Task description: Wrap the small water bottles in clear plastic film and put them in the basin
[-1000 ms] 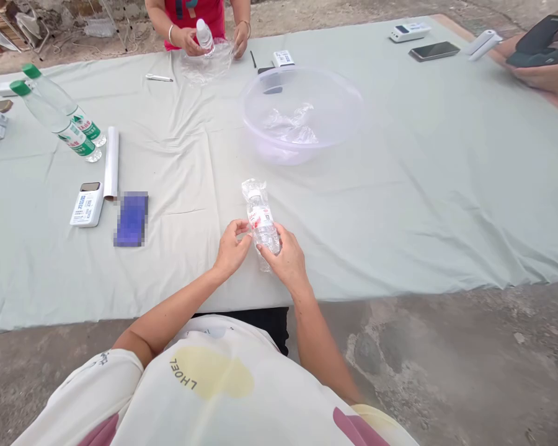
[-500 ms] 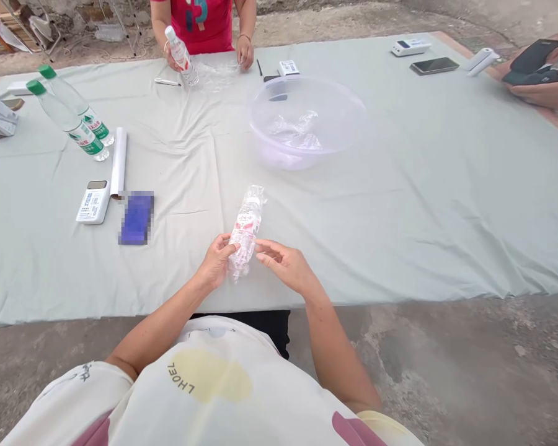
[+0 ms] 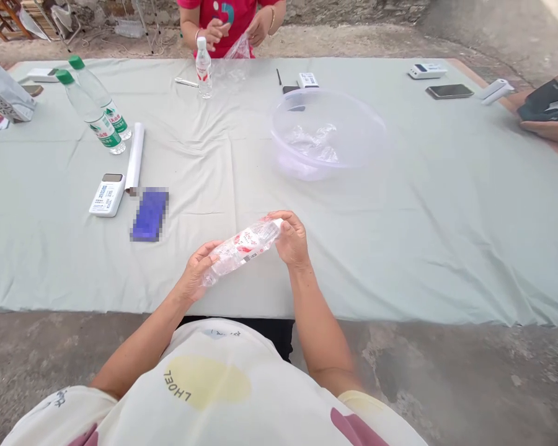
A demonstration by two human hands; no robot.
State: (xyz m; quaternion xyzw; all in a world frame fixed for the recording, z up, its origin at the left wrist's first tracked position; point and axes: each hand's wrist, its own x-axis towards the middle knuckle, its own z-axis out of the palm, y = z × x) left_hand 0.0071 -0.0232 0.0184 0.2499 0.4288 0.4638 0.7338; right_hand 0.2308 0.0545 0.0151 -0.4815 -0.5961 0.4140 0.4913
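A small clear water bottle [image 3: 247,243] with a red and white label lies tilted between my hands, wrapped in a clear plastic bag [image 3: 217,265]. My left hand [image 3: 198,270] is closed round the lower end, where the bag is crumpled. At the capped end, my right hand [image 3: 291,238] grips the bottle's top through the plastic, fingers behind and thumb in front. Both hands hold it just above the near part of the cloth-covered table [image 3: 353,260].
A pale purple basin [image 3: 302,167] with crumpled clear plastic [image 3: 314,141] inside stands ahead. To the left are two green-capped bottles [image 3: 95,118], a white roll [image 3: 136,158], a white power bank [image 3: 108,195] and a blurred blue item [image 3: 149,215]. Opposite, a person handles plastic behind a small bottle [image 3: 204,69].
My right hand has moved from beside the bottle to its capped end and closed on it. The bottle has tipped rightward. The person opposite has put their bottle down and lifted plastic.
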